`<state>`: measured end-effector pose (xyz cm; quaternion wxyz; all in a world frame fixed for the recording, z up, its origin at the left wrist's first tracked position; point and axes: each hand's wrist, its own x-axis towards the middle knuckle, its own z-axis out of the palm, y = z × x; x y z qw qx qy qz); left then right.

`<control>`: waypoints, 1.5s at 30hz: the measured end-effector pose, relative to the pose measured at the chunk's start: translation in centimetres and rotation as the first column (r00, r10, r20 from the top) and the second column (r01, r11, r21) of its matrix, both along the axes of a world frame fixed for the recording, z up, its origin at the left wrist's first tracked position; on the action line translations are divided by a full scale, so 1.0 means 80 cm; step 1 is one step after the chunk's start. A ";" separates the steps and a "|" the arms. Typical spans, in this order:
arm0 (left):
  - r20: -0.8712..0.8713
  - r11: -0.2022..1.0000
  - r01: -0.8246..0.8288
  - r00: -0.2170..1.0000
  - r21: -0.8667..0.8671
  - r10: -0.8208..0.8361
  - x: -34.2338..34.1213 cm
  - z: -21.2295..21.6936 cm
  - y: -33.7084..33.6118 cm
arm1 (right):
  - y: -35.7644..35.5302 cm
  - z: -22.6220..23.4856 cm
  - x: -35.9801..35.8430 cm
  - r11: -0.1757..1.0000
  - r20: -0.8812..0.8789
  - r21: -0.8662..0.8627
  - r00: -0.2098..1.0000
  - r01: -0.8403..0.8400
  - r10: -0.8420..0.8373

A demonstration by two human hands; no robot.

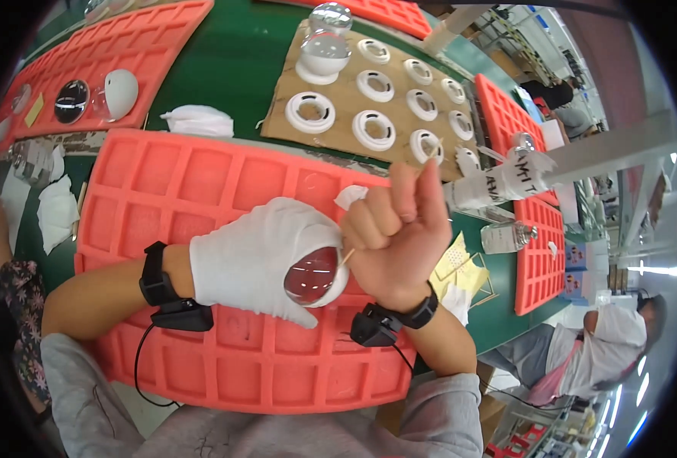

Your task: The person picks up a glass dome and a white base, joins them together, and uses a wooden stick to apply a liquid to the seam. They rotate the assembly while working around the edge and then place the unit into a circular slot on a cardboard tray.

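My left hand [243,248], in a white glove, is wrapped round a white dome housing [312,276] with a clear, rounded cover. The red tray shows through that cover. Bare and closed, my right hand [396,240] pinches a thin wooden stick [348,258]. The lower end of the stick meets the rim of the housing or lies very close to it; its tip is too small to make out. Below both hands spreads a red compartment tray [224,343]. Black bands with small boxes and cables are strapped to both my wrists.
Several white rings [373,130] lie on a cardboard sheet [277,114] beyond the tray, beside stacked clear domes [328,42]. Another red tray [144,53] holds domes at far left. White cloths [197,120], yellow paper [461,263] and a clear bottle [506,237] lie about. Other people sit nearby.
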<state>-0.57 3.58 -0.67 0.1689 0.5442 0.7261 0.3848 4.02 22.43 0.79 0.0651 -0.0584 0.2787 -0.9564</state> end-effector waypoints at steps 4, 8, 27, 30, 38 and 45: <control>0.023 0.996 -0.020 1.000 0.091 0.018 0.007 -0.007 0.001 | 0.003 -0.002 0.008 0.998 0.014 -0.052 1.000 -0.018 0.019; 0.030 0.981 -0.046 0.999 0.188 0.041 0.010 -0.015 0.004 | 0.002 -0.009 0.022 0.995 -0.101 0.101 0.995 -0.010 0.020; 0.114 0.977 -0.205 0.974 0.057 0.197 0.022 -0.035 0.011 | -0.009 -0.009 0.021 0.995 -0.108 0.031 0.990 0.095 -0.091; 0.115 0.978 -0.207 0.973 0.039 0.201 0.025 -0.034 0.013 | 0.003 -0.014 0.012 0.998 -0.070 -0.029 0.996 0.048 -0.050; 0.105 0.978 -0.202 0.975 0.061 0.195 0.023 -0.034 0.012 | 0.001 -0.012 0.020 0.997 -0.100 -0.049 0.993 0.057 -0.061; 0.046 0.974 -0.197 0.980 0.114 0.193 0.023 -0.041 0.011 | -0.020 -0.016 0.028 0.938 -0.427 0.258 0.898 0.233 -0.106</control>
